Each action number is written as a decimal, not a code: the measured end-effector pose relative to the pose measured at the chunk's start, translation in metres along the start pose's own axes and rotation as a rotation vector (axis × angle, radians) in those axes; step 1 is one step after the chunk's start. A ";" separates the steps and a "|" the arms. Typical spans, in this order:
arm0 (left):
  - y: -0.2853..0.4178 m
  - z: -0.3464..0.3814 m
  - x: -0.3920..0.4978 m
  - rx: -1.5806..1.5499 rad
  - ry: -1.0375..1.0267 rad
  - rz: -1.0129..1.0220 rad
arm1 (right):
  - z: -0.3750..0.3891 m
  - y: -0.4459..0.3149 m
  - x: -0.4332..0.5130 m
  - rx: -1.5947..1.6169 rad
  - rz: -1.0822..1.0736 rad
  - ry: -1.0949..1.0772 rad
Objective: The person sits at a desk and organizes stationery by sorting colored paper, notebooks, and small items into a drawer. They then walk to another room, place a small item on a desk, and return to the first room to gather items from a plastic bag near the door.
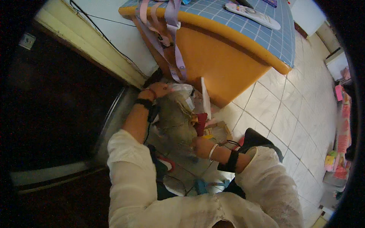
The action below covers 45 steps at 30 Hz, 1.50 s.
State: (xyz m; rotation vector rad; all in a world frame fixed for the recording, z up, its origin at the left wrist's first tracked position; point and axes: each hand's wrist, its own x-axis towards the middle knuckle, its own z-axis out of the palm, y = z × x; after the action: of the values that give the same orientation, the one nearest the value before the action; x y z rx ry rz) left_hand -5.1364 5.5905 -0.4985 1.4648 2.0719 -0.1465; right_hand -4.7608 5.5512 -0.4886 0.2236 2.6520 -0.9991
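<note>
A worn greenish-brown bag (pixel 174 116), probably plastic or woven, spans the space between my hands, low over the floor. My left hand (pixel 160 89) closes on its far left edge, close to the doorway corner. At the near right edge, the fingers of my right hand (pixel 203 147) are gripping it. Clear plastic wrapping (pixel 182 87) lies just beyond the bag. A dark red piece (pixel 201 124) sticks up against its right side. Behind my right hand rests an open cardboard box (pixel 223 132) with a small yellow item (pixel 208 133). The bag's contents are hidden.
An orange counter (pixel 216 62) with a blue tiled top stands ahead; purple and pink straps (pixel 176 48) hang from it. A white remote control (pixel 253 15) lies on top. A thin white panel (pixel 205 98) leans there. On the left is a dark doorway (pixel 65 99).
</note>
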 end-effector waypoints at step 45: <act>-0.057 0.076 -0.299 -1.868 1.031 -0.120 | -0.113 0.031 0.057 0.856 -0.064 0.271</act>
State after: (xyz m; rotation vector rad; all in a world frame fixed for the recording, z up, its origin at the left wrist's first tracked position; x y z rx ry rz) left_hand -5.0908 5.2902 -0.4189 0.0650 1.5637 2.1668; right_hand -4.8320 5.6514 -0.4454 0.4757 2.2697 -2.2073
